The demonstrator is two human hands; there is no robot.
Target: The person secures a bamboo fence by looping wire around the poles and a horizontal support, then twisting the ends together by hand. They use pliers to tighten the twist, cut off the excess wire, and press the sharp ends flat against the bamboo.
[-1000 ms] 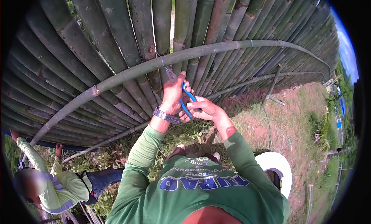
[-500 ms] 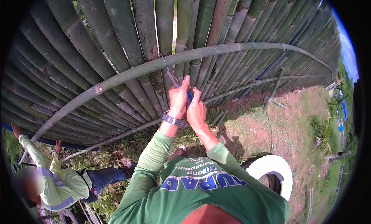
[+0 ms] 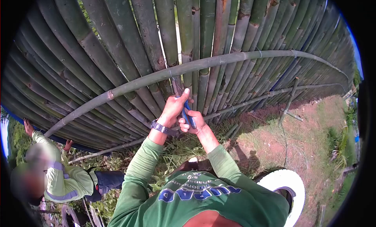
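Both of my hands are on a pair of pliers with blue handles [image 3: 189,116], just below a curved horizontal bamboo pole [image 3: 199,65]. My left hand [image 3: 174,107], with a dark watch on its wrist, is closed round the upper part of the tool, thumb pointing up. My right hand [image 3: 196,124] is closed round the lower handles. The metal jaws [image 3: 177,86] point up towards a thin wire [image 3: 171,73] at the curved pole. Behind it stand upright green bamboo poles [image 3: 166,27] side by side.
Another person in a light green reflective top [image 3: 74,182] is at the lower left, a hand on the bamboo. A white-painted tire [image 3: 288,184] lies at the lower right. A lower bamboo rail [image 3: 243,105] and a slanting prop [image 3: 289,101] stand near the grass.
My hands and the pliers have moved slightly down in view. The blue handles show more, and look spread apart. The other person has shifted, and the view has tilted a little.
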